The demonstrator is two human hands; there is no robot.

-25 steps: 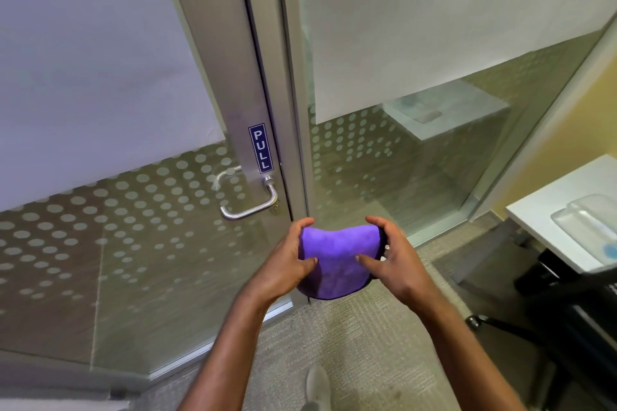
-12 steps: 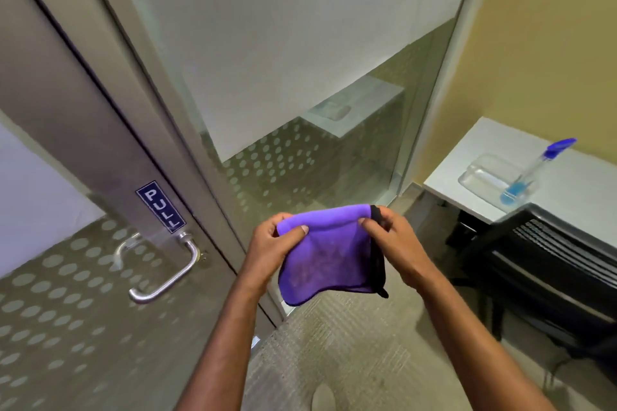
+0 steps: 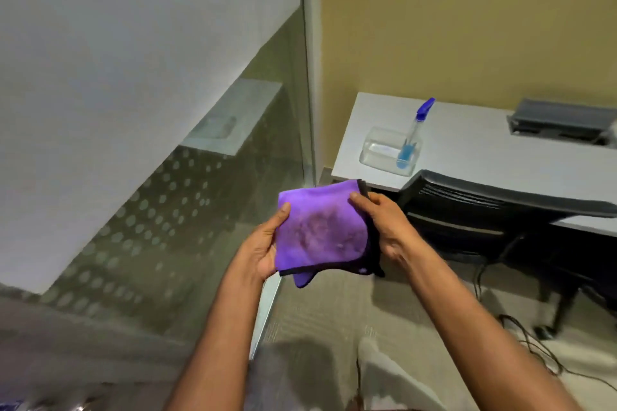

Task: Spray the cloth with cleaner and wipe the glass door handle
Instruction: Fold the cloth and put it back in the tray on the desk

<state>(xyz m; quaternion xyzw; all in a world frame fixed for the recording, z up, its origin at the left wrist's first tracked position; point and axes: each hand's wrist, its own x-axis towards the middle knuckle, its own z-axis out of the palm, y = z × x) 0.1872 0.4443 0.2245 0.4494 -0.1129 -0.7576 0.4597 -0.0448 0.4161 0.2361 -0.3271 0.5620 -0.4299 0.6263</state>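
Note:
A folded purple cloth (image 3: 320, 230) with a black edge and a darker damp patch in its middle is held in front of me. My left hand (image 3: 263, 247) grips its left side and my right hand (image 3: 384, 223) grips its right side. A spray bottle (image 3: 412, 133) with a blue nozzle and blue liquid stands in a clear plastic tray (image 3: 377, 150) on the white desk (image 3: 484, 147) to the right. The door handle is out of view.
A frosted, dotted glass panel (image 3: 150, 110) fills the left side. A black office chair (image 3: 484, 220) sits tucked at the desk, with cables (image 3: 534, 350) on the carpet beneath. A yellow wall (image 3: 467, 17) rises behind the desk, where a grey box (image 3: 564, 120) lies.
My view has swung right, away from the door and its handle, toward the desk and spray bottle. Both hands still hold the cloth, which now shows its damp patch.

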